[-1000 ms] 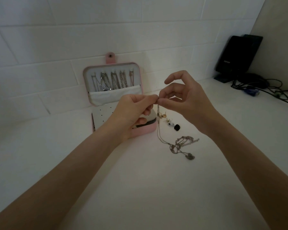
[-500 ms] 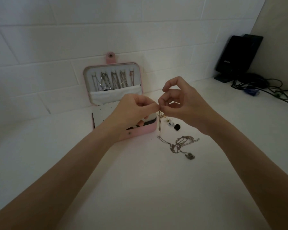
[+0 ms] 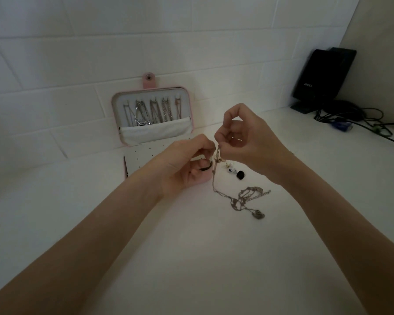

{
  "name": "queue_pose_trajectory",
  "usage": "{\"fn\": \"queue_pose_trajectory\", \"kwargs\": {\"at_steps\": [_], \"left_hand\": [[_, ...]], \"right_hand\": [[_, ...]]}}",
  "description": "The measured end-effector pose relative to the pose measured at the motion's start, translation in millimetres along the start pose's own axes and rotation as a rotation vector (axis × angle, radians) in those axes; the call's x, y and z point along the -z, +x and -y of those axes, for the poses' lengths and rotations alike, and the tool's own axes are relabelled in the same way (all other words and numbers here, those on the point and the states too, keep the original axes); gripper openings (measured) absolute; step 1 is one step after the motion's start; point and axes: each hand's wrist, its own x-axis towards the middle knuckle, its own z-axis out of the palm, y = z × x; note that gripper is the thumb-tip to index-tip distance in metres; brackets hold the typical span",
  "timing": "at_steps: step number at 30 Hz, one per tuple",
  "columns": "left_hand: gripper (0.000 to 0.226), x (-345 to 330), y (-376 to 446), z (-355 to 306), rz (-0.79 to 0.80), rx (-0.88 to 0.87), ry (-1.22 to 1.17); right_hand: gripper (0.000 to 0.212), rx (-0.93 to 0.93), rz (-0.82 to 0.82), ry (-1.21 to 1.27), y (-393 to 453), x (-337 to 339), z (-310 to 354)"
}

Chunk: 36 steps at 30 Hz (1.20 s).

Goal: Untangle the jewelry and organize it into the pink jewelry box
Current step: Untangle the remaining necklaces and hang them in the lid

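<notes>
Against the back wall on my left, the pink jewelry box (image 3: 190, 103) stands open with several chains already hung in its lid. At centre my left hand (image 3: 182, 164) and right hand (image 3: 248, 142) both pinch the tangled necklace (image 3: 241, 198), whose knot trails onto the counter beside loose earrings (image 3: 231, 168), so I judge most sorting remains

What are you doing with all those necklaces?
A person is untangling jewelry. The left hand and right hand both pinch the top of a thin chain, whose knotted lower end lies on the white counter. The pink jewelry box stands open behind, with several chains already hung in its lid.
</notes>
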Motion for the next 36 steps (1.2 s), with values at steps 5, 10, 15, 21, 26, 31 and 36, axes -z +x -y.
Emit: {"fn": "queue_pose_trajectory", "kwargs": {"at_steps": [5, 10, 15, 21, 26, 31, 36], "left_hand": [[0.014, 6, -6, -6, -0.107, -0.357, 0.313], [0.005, 0, -11, -8, -0.080, -0.478, 0.425], [0.009, 3, -8, -7, -0.085, -0.456, 0.419], [0.015, 5, -5, -7, -0.029, -0.413, 0.473], [0.014, 7, -7, -5, 0.007, -0.531, 0.738], [0.010, 10, -5, -3, 0.050, -0.567, 0.779], [0.021, 7, -7, -3, 0.012, -0.402, 0.602]], "right_hand": [[0.028, -0.041, -0.033, 0.195, -1, 5, 0], [0.028, -0.037, -0.062, 0.247, 0, 8, -2], [0.032, -0.040, -0.028, 0.134, -1, 8, -2], [0.030, -0.109, 0.093, 0.132, -2, 10, 0], [0.028, -0.173, 0.194, 0.009, -4, 13, 3], [0.029, -0.190, 0.202, 0.001, -5, 14, 3], [0.030, -0.147, 0.169, 0.047, -2, 16, 0]]}}
